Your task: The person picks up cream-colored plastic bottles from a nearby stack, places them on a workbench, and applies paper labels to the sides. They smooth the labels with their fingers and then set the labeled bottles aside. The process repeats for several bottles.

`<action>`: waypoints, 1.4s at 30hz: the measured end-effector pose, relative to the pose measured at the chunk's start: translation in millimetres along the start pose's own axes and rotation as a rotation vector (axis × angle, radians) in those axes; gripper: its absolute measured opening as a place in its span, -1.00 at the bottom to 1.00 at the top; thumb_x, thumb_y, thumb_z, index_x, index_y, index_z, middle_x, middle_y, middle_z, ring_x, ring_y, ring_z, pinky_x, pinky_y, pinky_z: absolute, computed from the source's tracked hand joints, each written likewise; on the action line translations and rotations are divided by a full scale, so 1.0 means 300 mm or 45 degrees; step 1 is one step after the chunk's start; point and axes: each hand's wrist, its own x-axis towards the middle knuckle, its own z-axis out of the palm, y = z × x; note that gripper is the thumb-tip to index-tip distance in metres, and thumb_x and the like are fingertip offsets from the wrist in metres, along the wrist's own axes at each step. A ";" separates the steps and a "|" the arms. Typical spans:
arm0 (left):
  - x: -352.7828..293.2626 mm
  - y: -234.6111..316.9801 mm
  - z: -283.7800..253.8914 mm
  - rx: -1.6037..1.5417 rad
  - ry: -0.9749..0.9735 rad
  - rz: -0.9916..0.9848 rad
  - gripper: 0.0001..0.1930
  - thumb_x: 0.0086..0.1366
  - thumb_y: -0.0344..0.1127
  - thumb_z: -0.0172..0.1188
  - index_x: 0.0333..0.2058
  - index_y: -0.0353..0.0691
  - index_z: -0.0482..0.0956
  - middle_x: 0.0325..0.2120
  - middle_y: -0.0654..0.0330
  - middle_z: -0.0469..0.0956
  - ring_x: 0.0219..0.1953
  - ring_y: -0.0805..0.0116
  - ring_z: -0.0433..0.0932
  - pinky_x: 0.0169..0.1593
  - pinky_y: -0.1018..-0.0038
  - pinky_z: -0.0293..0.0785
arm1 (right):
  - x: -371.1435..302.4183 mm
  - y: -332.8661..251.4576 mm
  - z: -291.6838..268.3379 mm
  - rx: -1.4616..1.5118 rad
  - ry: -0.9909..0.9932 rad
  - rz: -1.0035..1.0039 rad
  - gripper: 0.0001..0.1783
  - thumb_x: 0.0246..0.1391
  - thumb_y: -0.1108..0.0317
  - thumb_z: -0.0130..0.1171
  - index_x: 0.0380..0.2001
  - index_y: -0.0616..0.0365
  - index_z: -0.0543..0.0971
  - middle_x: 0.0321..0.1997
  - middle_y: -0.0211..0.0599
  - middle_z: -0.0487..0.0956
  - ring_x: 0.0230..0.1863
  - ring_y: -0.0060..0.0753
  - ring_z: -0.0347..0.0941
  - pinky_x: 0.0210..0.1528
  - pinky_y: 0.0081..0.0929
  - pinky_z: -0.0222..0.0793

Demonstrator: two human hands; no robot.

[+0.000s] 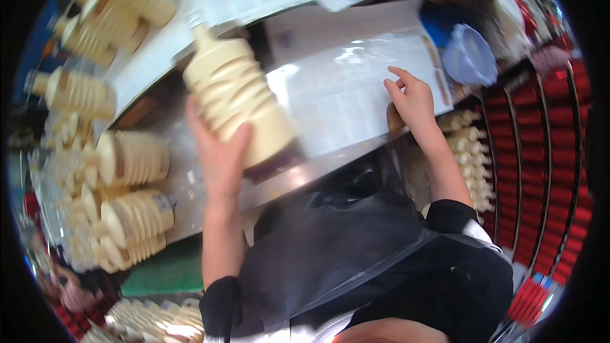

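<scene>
My left hand (219, 146) grips a large cream-coloured bottle (238, 92) with a wavy ribbed body and a narrow neck. The bottle is tilted, its neck toward the far left and its base toward me, slightly blurred. Beneath its base lies a dark patch of the bench. My right hand (412, 98) is empty, thumb and index finger apart, over the right part of a white work surface (330, 124) with a shiny clear covering. A small brown rounded thing (395, 119) shows beside its wrist; I cannot make out what it is.
Several similar bottles (136, 159) stand or lie on the left, more at the far left on a white ledge (143, 73). A pale blue plastic basket (470, 56) is at the far right. Stacked red items (534, 171) behind dark bars are on the right, next to rows of bottles (470, 159).
</scene>
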 end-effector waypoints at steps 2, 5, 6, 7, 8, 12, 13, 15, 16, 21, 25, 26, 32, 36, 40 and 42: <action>0.002 -0.005 0.002 0.036 0.000 0.039 0.00 0.20 -0.35 0.32 0.50 -0.23 -0.12 0.37 -0.16 0.16 0.36 0.05 0.25 0.42 0.21 0.17 | -0.019 0.114 -0.051 -0.214 0.094 -0.048 -0.57 0.17 0.24 0.23 0.08 0.16 0.63 -0.30 -0.06 0.68 -0.30 0.01 0.63 -0.18 -0.15 0.53; -0.006 -0.013 0.012 0.017 0.036 0.056 -0.04 0.25 -0.33 0.28 0.51 -0.25 -0.10 0.39 -0.18 0.12 0.37 0.05 0.22 0.44 0.22 0.10 | -0.036 0.226 -0.088 -0.466 0.129 -0.038 -0.50 0.18 0.24 0.21 0.19 0.10 0.55 -0.19 -0.02 0.66 -0.18 0.10 0.61 -0.11 -0.05 0.52; -0.006 -0.016 0.012 0.072 0.054 0.052 -0.06 0.27 -0.30 0.27 0.51 -0.26 -0.10 0.39 -0.17 0.11 0.37 0.06 0.22 0.44 0.22 0.08 | -0.031 0.249 -0.092 -0.501 0.153 -0.024 -0.49 0.17 0.23 0.21 0.19 0.09 0.55 -0.21 -0.01 0.66 -0.19 0.08 0.61 -0.10 -0.06 0.52; -0.009 -0.018 0.016 0.079 0.041 0.103 -0.06 0.27 -0.29 0.27 0.51 -0.27 -0.10 0.39 -0.17 0.10 0.37 0.07 0.21 0.45 0.23 0.07 | -0.020 0.265 -0.095 -0.519 0.186 -0.042 -0.49 0.17 0.22 0.21 0.19 0.07 0.56 -0.22 -0.01 0.65 -0.20 0.06 0.61 -0.10 -0.08 0.51; -0.013 -0.020 0.019 0.042 0.045 0.105 -0.06 0.28 -0.29 0.26 0.50 -0.27 -0.11 0.39 -0.17 0.10 0.37 0.07 0.21 0.45 0.23 0.07 | -0.004 0.276 -0.098 -0.557 0.180 -0.054 -0.46 0.18 0.22 0.19 0.23 0.05 0.52 -0.17 0.04 0.65 -0.13 0.10 0.61 -0.05 -0.04 0.52; -0.022 -0.021 0.031 -0.055 0.059 0.088 -0.06 0.27 -0.30 0.26 0.51 -0.25 -0.10 0.41 -0.12 0.08 0.40 0.10 0.19 0.46 0.23 0.06 | 0.114 0.284 -0.102 -0.530 0.082 -0.091 -0.45 0.21 0.27 0.14 0.28 0.04 0.48 -0.11 0.08 0.65 -0.09 0.15 0.60 -0.02 -0.04 0.52; -0.022 -0.021 0.033 -0.085 0.063 0.089 -0.06 0.27 -0.30 0.25 0.51 -0.24 -0.10 0.41 -0.11 0.07 0.40 0.10 0.18 0.46 0.23 0.06 | 0.153 0.279 -0.099 -0.521 0.073 -0.116 -0.45 0.22 0.29 0.13 0.29 0.04 0.47 -0.10 0.08 0.65 -0.09 0.15 0.60 -0.02 -0.05 0.52; -0.021 -0.020 0.034 -0.069 0.067 0.080 -0.06 0.26 -0.30 0.25 0.51 -0.24 -0.09 0.42 -0.09 0.06 0.41 0.10 0.18 0.46 0.23 0.07 | 0.234 0.263 -0.085 -0.530 0.042 -0.135 -0.46 0.23 0.33 0.10 0.30 0.05 0.46 -0.08 0.09 0.65 -0.08 0.14 0.61 -0.01 -0.06 0.53; -0.020 -0.020 0.033 -0.101 0.059 0.079 -0.06 0.26 -0.30 0.25 0.51 -0.23 -0.09 0.43 -0.08 0.06 0.41 0.10 0.17 0.46 0.23 0.07 | 0.276 0.250 -0.076 -0.549 0.019 -0.131 -0.46 0.23 0.35 0.09 0.30 0.06 0.46 -0.08 0.09 0.65 -0.07 0.13 0.61 -0.01 -0.06 0.53; -0.014 -0.031 0.026 -0.068 0.056 0.113 -0.03 0.24 -0.27 0.29 0.51 -0.23 -0.09 0.42 -0.08 0.06 0.41 0.10 0.17 0.46 0.23 0.07 | 0.358 0.173 -0.025 -0.757 -0.225 -0.177 -0.48 0.24 0.42 -0.01 0.27 0.16 0.48 -0.11 0.07 0.67 -0.09 0.07 0.63 -0.03 -0.09 0.54; -0.017 -0.042 0.017 -0.119 0.055 0.088 0.00 0.23 -0.26 0.33 0.51 -0.23 -0.09 0.41 -0.08 0.07 0.40 0.12 0.17 0.46 0.23 0.06 | 0.230 0.094 0.042 -0.767 -0.295 -0.273 -0.48 0.22 0.45 -0.08 0.24 0.22 0.49 -0.27 0.09 0.68 -0.20 0.09 0.63 -0.08 -0.08 0.53; -0.017 -0.044 0.015 -0.094 0.058 0.094 -0.01 0.23 -0.26 0.33 0.51 -0.24 -0.09 0.41 -0.09 0.07 0.40 0.12 0.17 0.46 0.23 0.05 | 0.177 0.083 0.053 -0.714 -0.316 -0.286 -0.48 0.22 0.45 -0.08 0.24 0.20 0.50 -0.29 0.10 0.67 -0.21 0.10 0.63 -0.08 -0.07 0.53; -0.012 -0.040 0.012 -0.015 0.056 0.106 -0.03 0.24 -0.29 0.31 0.50 -0.25 -0.08 0.39 -0.11 0.08 0.38 0.12 0.18 0.45 0.24 0.04 | 0.164 0.100 -0.007 -0.464 -0.262 -0.194 -0.42 0.19 0.47 -0.10 0.29 0.01 0.49 -0.30 0.13 0.66 -0.21 0.13 0.61 -0.09 -0.07 0.51; -0.011 -0.032 0.017 -0.045 0.044 0.101 -0.05 0.26 -0.29 0.31 0.50 -0.26 -0.07 0.36 -0.11 0.13 0.37 0.12 0.20 0.44 0.25 0.06 | 0.232 0.134 -0.055 -0.623 -0.208 -0.279 -0.39 0.18 0.50 -0.09 0.31 -0.02 0.48 -0.24 0.09 0.66 -0.17 0.08 0.62 -0.09 -0.09 0.52; -0.015 -0.028 0.017 -0.082 0.023 0.094 -0.05 0.27 -0.25 0.32 0.49 -0.27 -0.07 0.34 -0.11 0.17 0.35 0.10 0.23 0.43 0.24 0.10 | 0.175 0.158 -0.053 -0.836 -0.240 -0.296 -0.42 0.17 0.49 -0.07 0.28 0.06 0.49 -0.24 0.05 0.66 -0.16 0.06 0.63 -0.13 -0.09 0.53; -0.015 -0.026 0.015 -0.039 0.025 0.106 -0.05 0.28 -0.23 0.32 0.49 -0.28 -0.07 0.34 -0.12 0.17 0.34 0.11 0.24 0.42 0.24 0.13 | 0.100 0.177 -0.058 -0.886 -0.249 -0.225 -0.45 0.18 0.49 -0.07 0.25 0.12 0.50 -0.24 0.05 0.66 -0.18 0.07 0.64 -0.15 -0.08 0.54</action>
